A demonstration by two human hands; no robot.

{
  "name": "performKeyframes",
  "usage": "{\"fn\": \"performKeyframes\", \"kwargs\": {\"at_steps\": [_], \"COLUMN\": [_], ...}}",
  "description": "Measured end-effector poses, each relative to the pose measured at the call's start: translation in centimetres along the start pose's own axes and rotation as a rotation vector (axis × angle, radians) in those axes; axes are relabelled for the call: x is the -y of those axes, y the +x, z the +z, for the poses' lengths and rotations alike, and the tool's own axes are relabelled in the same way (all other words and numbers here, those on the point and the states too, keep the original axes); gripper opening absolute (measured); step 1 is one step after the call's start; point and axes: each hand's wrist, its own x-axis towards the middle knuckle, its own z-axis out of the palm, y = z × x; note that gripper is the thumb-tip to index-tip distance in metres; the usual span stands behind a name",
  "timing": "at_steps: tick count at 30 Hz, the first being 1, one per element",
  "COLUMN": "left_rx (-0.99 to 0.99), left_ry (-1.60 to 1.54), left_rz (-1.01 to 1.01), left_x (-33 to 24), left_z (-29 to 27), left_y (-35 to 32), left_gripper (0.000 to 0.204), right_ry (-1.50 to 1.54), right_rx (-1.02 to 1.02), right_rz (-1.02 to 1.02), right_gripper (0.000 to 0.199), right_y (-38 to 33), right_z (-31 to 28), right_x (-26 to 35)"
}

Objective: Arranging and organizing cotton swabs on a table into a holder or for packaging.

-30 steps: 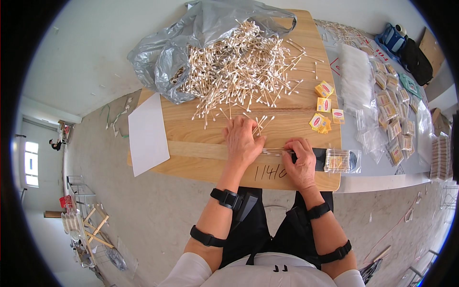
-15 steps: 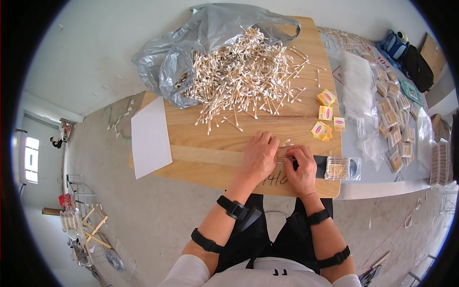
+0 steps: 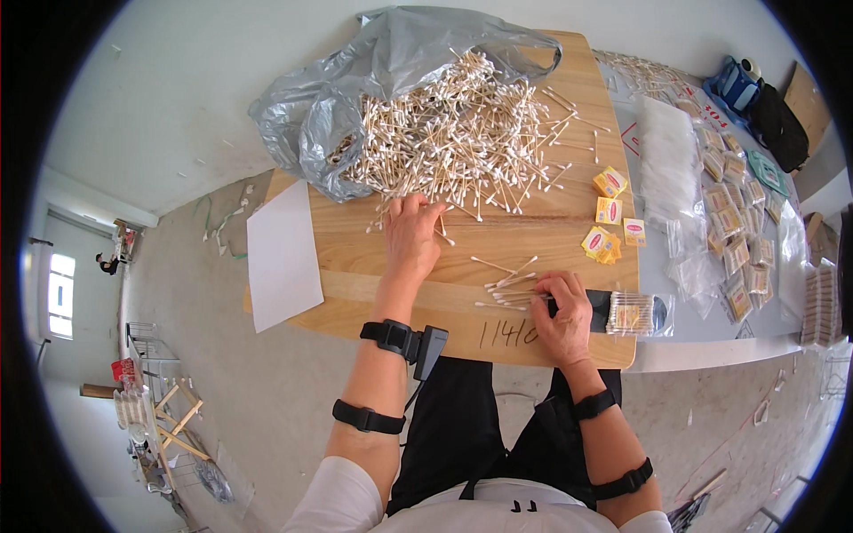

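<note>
While the person is sitting at the wooden board (image 3: 533, 235), the head view is showing both bare hands working on its surface. The left hand (image 3: 411, 238) is reaching forward with its fingers spread and pressing down at the near edge of the large heap of cotton swabs (image 3: 462, 133), touching the closest ones. The heap is spilling out of a grey plastic bag (image 3: 355, 107) lying across the far left part of the board. The right hand (image 3: 562, 306) is resting near the front edge, its fingers curled narrowly over the ends of a small bundle of swabs (image 3: 506, 289) lying just to its left; whether it is actually gripping any cannot be told. Just right of that hand, a clear packet with a yellow label (image 3: 635, 314) is lying at the board's right front corner. Several small yellow labels (image 3: 609, 213) are lying on the right side of the board. A white sheet of paper (image 3: 280, 253) is overhanging the left edge. Further right, a grey table (image 3: 657, 342) is carrying rows of filled packets (image 3: 737, 240).
</note>
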Motion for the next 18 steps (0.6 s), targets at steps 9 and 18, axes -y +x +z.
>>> {"fn": "performKeyframes", "kwargs": {"at_steps": [9,18], "left_rx": [0.028,0.165], "left_ry": [-0.218,-0.341], "left_rz": [0.042,0.108], "left_x": [-3.8,-10.9], "left_z": [0.9,0.1], "left_y": [-0.2,-4.0], "left_gripper": [0.012,0.011], "right_ry": [-0.006,0.195], "right_rx": [-0.001,-0.154], "right_rz": [-0.006,0.159], "right_gripper": [0.013,0.014], "right_y": [-0.1,-0.4], "right_z": [-0.2,0.0], "right_x": [0.0,-0.9]}}
